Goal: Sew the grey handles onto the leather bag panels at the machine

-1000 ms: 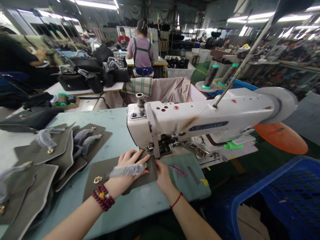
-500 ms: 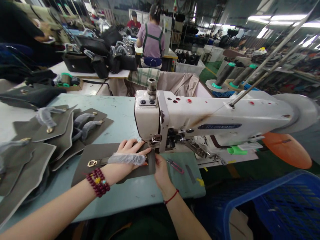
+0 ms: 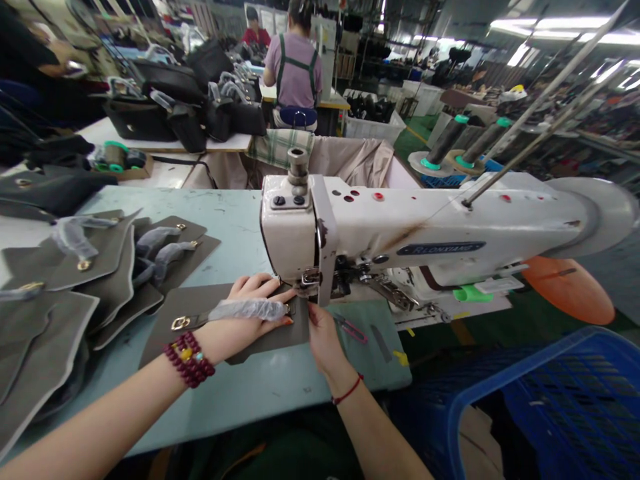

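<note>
Both forearms are bare, with no sleeves in view. The left wrist wears a bracelet of dark red round beads [image 3: 188, 359] with a few yellow and turquoise ones; the right wrist wears a thin red cord bracelet [image 3: 347, 391].

Bright, even light from long white fluorescent ceiling tubes [image 3: 550, 25] at upper right — blown out to glare there. Soft, shallow shadows under the white metal sewing machine head [image 3: 400, 233] on the pale green tabletop [image 3: 240, 213]. Strong wide-angle bending at the edges — slanted steel thread rods [image 3: 540, 100] stretched, blue plastic crate [image 3: 550, 400] bulging. Sharp at centre; far background hazy, slightly smeared.
</note>
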{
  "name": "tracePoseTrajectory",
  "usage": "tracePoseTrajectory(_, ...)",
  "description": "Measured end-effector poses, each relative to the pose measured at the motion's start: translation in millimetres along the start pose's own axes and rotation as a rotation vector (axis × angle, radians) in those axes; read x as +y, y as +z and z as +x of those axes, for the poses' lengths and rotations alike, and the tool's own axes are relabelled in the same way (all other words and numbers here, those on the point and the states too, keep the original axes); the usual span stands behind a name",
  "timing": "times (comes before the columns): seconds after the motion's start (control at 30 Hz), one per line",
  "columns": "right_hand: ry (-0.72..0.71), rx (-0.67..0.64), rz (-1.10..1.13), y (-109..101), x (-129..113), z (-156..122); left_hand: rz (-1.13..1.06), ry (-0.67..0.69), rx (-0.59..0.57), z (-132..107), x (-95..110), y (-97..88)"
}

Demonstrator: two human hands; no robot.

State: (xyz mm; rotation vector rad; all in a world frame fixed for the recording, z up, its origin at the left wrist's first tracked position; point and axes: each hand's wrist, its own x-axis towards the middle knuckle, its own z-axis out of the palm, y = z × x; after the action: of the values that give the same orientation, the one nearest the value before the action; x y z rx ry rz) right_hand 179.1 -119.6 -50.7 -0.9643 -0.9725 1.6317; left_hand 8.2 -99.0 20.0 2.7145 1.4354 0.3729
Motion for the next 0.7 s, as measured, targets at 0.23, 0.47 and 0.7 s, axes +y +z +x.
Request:
tracePoseTrajectory(0.23,0.121,-0.139,-0.006,-12,-4,-14,-0.178,-0.012,0.013,-10,-22,18.6)
tracePoseTrajectory(0.47,0.023,-0.186,-0.099,-20,-2,-14,-0.069,-0.001,0.023,-10,-25,22.1)
tracePoseTrajectory(0.7,0.131,-0.297,-0.066,-31,-21,-25,-0.064,-0.006,0.024,-8,-20,14.7)
